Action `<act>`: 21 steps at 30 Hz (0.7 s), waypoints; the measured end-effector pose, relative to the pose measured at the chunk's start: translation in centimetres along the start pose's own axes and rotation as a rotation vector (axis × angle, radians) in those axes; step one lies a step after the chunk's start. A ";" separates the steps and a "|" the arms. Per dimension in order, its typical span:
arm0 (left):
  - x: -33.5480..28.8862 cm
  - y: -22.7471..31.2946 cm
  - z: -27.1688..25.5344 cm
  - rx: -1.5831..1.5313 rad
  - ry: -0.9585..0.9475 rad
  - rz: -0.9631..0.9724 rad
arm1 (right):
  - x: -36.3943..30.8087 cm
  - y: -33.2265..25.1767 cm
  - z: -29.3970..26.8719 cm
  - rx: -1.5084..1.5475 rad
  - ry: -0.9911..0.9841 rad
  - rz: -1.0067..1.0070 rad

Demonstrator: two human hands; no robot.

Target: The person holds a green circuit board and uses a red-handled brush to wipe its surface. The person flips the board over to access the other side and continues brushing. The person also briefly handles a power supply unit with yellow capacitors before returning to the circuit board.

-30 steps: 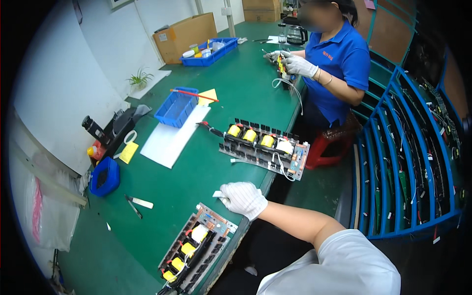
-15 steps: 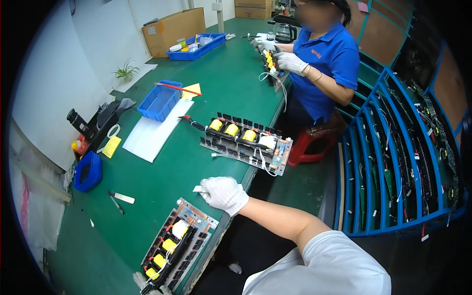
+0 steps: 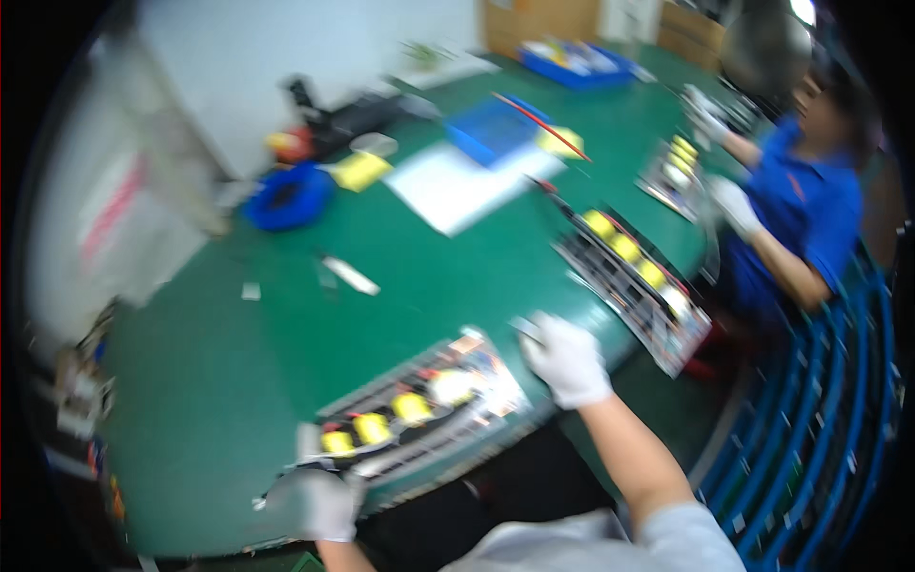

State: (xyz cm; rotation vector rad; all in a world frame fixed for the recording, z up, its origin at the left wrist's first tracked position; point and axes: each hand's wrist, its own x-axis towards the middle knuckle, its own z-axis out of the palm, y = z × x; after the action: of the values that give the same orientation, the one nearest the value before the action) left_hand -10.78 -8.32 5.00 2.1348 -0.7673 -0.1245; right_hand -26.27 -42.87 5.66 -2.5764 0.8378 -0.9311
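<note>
Two white-gloved hands frame a circuit board (image 3: 419,415) carrying yellow coil parts, lying at the near edge of a green table (image 3: 286,353). The left hand (image 3: 319,503) grips the board's near-left corner; blur hides how its fingers close. The right hand (image 3: 569,360) rests just beside the board's right end, fingers curled loosely around a small pale object too blurred to identify. A second similar board (image 3: 634,276) lies further right. Beyond it, a co-worker in a blue shirt (image 3: 810,214) handles a third board (image 3: 675,172).
</note>
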 end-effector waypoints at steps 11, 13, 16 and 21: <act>-0.9 4.0 0.8 -0.002 0.097 0.081 | -1.0 1.8 -0.2 -0.048 0.001 -0.013; -1.0 4.8 -0.1 0.051 0.051 0.066 | -1.0 1.4 -0.5 -0.054 -0.023 0.006; -0.8 6.0 -1.1 0.113 -0.028 0.046 | -0.9 1.3 -0.5 -0.043 -0.043 0.015; -0.8 7.6 -2.2 0.205 -0.136 -0.027 | -1.0 1.1 -0.3 0.041 -0.024 0.000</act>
State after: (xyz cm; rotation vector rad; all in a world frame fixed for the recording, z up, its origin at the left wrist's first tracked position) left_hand -14.32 -9.84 11.93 2.3499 -0.8611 -0.2159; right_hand -27.59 -43.18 4.90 -2.5478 0.8043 -0.9054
